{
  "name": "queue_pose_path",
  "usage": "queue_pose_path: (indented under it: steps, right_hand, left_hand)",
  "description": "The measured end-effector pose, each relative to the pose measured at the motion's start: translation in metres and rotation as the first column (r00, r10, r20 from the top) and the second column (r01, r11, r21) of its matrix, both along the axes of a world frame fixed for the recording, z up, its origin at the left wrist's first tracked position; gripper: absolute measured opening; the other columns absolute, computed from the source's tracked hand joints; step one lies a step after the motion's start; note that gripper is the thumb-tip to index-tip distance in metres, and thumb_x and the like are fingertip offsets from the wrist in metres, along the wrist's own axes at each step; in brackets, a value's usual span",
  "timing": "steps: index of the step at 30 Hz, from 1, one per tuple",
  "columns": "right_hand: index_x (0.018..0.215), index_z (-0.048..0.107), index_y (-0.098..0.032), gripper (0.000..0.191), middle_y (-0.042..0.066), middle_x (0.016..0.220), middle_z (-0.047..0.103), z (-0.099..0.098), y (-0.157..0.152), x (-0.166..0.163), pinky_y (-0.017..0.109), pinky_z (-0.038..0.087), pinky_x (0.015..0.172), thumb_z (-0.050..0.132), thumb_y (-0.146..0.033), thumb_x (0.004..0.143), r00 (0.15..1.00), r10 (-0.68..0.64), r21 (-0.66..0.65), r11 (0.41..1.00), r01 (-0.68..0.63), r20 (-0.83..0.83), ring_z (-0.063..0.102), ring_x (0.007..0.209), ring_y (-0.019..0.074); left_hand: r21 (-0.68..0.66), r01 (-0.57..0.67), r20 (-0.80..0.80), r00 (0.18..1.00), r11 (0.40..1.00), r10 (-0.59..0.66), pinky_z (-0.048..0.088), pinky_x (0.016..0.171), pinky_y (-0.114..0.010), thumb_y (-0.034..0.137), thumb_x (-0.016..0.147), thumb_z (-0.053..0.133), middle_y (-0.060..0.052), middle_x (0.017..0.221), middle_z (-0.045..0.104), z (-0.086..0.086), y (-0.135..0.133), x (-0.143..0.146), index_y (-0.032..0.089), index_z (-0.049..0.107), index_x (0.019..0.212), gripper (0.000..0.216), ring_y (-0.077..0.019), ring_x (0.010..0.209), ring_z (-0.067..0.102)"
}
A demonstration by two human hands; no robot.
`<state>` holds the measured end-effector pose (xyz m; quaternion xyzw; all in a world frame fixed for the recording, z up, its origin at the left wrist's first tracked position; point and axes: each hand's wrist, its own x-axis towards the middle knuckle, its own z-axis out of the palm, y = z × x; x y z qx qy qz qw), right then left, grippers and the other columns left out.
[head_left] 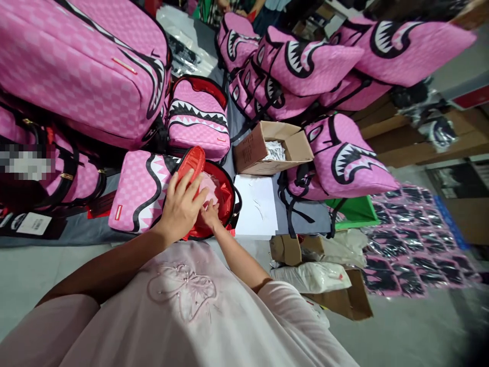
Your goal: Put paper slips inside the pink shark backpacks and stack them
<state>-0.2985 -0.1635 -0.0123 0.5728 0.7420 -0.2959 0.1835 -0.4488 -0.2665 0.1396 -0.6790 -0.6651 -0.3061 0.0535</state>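
A pink checkered backpack [139,191] with a shark-mouth print lies on the grey table, its top unzipped so the red lining [225,196] shows. My left hand [182,206] rests on the open red flap, fingers stretched along it. My right hand [211,213] reaches down inside the opening onto pale stuffing; its fingers are mostly hidden in the bag.
More pink shark-mouth backpacks [305,61] are stacked across the table's back and left. An open cardboard box [273,148] with white packets and a white sheet [255,204] lie to the right. Boxes, white bags and bagged pink items [412,255] sit on the floor.
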Motion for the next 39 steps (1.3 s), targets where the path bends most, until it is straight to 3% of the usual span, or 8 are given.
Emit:
queue_pose_path:
  steps: [11, 16, 18, 22, 25, 28, 31, 39]
  right_hand:
    - [0.159, 0.01, 0.002, 0.08, 0.038, 0.153, 0.032, 0.001, -0.011, -0.003, 0.045, 0.042, 0.108, 0.035, -0.049, 0.103, 0.949, -0.302, -0.058, 0.953, 0.298, -0.091, 0.046, 0.14, 0.0329]
    - [0.154, 0.035, -0.006, 0.064, 0.023, 0.142, 0.056, 0.005, -0.006, 0.007, 0.035, 0.048, 0.103, 0.042, -0.04, 0.099, 0.915, -0.306, -0.068, 0.952, 0.299, -0.261, 0.058, 0.128, 0.0226]
    - [0.146, 0.047, -0.012, 0.056, 0.018, 0.131, 0.065, 0.015, 0.0, 0.021, 0.036, 0.052, 0.097, 0.04, -0.041, 0.098, 0.812, -0.325, -0.065, 0.939, 0.337, -0.485, 0.065, 0.116, 0.0223]
    - [0.138, 0.048, -0.015, 0.052, 0.017, 0.124, 0.066, 0.048, 0.023, 0.071, 0.04, 0.055, 0.086, 0.032, -0.04, 0.096, 0.467, -0.392, 0.033, 0.738, 0.674, -0.793, 0.068, 0.101, 0.0222]
    - [0.136, 0.045, -0.017, 0.047, 0.017, 0.129, 0.061, 0.071, 0.025, 0.104, 0.04, 0.053, 0.088, 0.03, -0.035, 0.095, 0.449, -0.32, 0.247, 0.511, 0.823, -0.834, 0.064, 0.109, 0.0221]
    - [0.117, 0.058, -0.017, 0.038, 0.015, 0.112, 0.067, 0.077, -0.008, 0.106, 0.036, 0.052, 0.088, 0.033, -0.037, 0.099, 0.728, -0.111, 0.497, 0.66, 0.563, -0.677, 0.064, 0.103, 0.0223]
    - [0.096, 0.067, -0.019, 0.035, 0.013, 0.097, 0.071, 0.07, -0.055, 0.072, 0.034, 0.052, 0.085, 0.039, -0.04, 0.101, 0.91, 0.206, 0.49, 0.872, -0.003, -0.361, 0.067, 0.094, 0.0234]
    - [0.109, 0.067, -0.014, 0.036, 0.013, 0.105, 0.072, 0.105, -0.055, 0.038, 0.04, 0.055, 0.082, 0.059, -0.046, 0.097, 0.883, 0.433, 0.264, 0.843, -0.469, 0.182, 0.069, 0.088, 0.0217]
  left_hand:
    - [-0.01, 0.008, 0.083, 0.997, 1.0, -0.007, 0.03, 0.118, -0.06, 0.019, 0.094, 0.055, -0.015, 0.153, 0.048, 0.004, 0.001, 0.004, 0.02, 0.065, 0.128, 0.035, -0.0342, 0.144, 0.04]
    - [-0.063, -0.136, 0.385, 0.911, 0.989, 0.15, 0.027, 0.121, -0.057, 0.029, 0.092, 0.061, -0.018, 0.167, 0.017, -0.001, -0.005, -0.004, 0.02, 0.035, 0.155, 0.069, -0.0345, 0.154, 0.017]
    - [-0.131, 0.042, 0.586, 0.809, 0.991, 0.043, 0.038, 0.116, -0.053, 0.039, 0.095, 0.057, -0.018, 0.164, 0.028, -0.006, -0.005, -0.004, 0.021, 0.032, 0.156, 0.069, -0.0332, 0.149, 0.032]
    - [-0.14, 0.545, 0.821, 0.53, 0.827, -0.211, 0.053, 0.102, -0.042, 0.047, 0.103, 0.035, -0.015, 0.144, 0.058, -0.014, -0.003, -0.006, 0.022, 0.051, 0.145, 0.051, -0.0264, 0.128, 0.06]
    - [-0.222, 0.191, 0.644, 0.765, 0.956, -0.003, 0.042, 0.114, -0.048, 0.045, 0.097, 0.05, -0.016, 0.147, 0.055, -0.025, -0.007, -0.023, 0.019, 0.055, 0.141, 0.052, -0.029, 0.137, 0.051]
    - [-0.34, -0.146, 0.266, 0.933, 0.929, 0.244, 0.028, 0.119, -0.059, 0.041, 0.093, 0.056, -0.021, 0.155, 0.043, -0.044, -0.02, -0.046, 0.013, 0.055, 0.141, 0.055, -0.0378, 0.148, 0.031]
    - [-0.487, -0.178, 0.037, 0.974, 0.855, 0.224, 0.022, 0.117, -0.067, 0.04, 0.093, 0.056, -0.024, 0.16, 0.033, -0.067, -0.034, -0.056, 0.013, 0.053, 0.143, 0.057, -0.0441, 0.151, 0.02]
    - [-0.518, -0.202, -0.097, 0.979, 0.831, 0.177, 0.029, 0.11, -0.072, 0.046, 0.091, 0.037, -0.017, 0.152, 0.049, -0.094, -0.052, -0.034, 0.024, 0.056, 0.14, 0.057, -0.0453, 0.148, 0.028]
